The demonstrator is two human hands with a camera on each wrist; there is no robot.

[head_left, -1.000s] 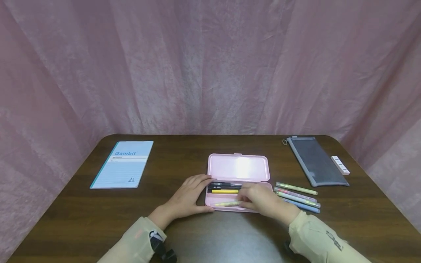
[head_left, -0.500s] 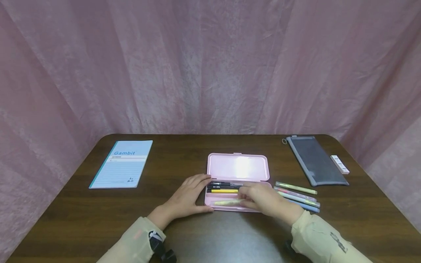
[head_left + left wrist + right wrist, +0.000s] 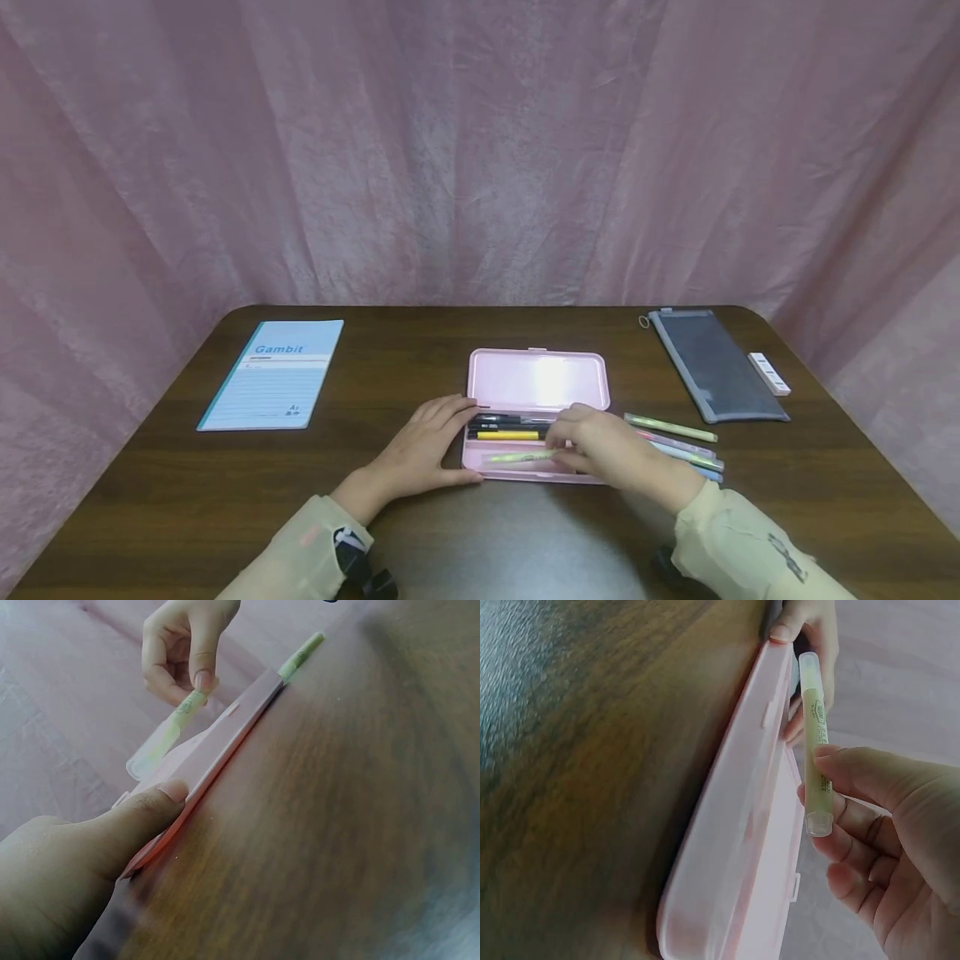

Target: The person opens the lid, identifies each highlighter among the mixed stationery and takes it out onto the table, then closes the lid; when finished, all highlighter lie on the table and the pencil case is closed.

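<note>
A pink pencil case (image 3: 483, 383) lies with its lid folded back, black pens (image 3: 495, 420) and a yellow pen (image 3: 507, 435) in its rear part. My left hand (image 3: 416, 446) holds its left end, thumb at the front wall and fingers at the far side. Between thumb and fingertips, my right hand (image 3: 611, 446) pinches a pale yellow-green highlighter (image 3: 819, 750). The highlighter is level over the case's front compartment; the right wrist view shows it above the rim, cap end toward my left hand. In the head view, my right hand hides the case's right part.
Several pastel highlighters (image 3: 671, 427) lie just right of the case, partly behind my right hand. Farther right are a grey zip pouch (image 3: 716, 367) and a small white block (image 3: 768, 374). At the left lies a light-blue notebook (image 3: 273, 375). A pink curtain (image 3: 450, 167) hangs behind the table.
My right hand has risen slightly with the highlighter, which was lower in the front compartment before. My left hand stays on the case. The whole head view has shifted slightly.
</note>
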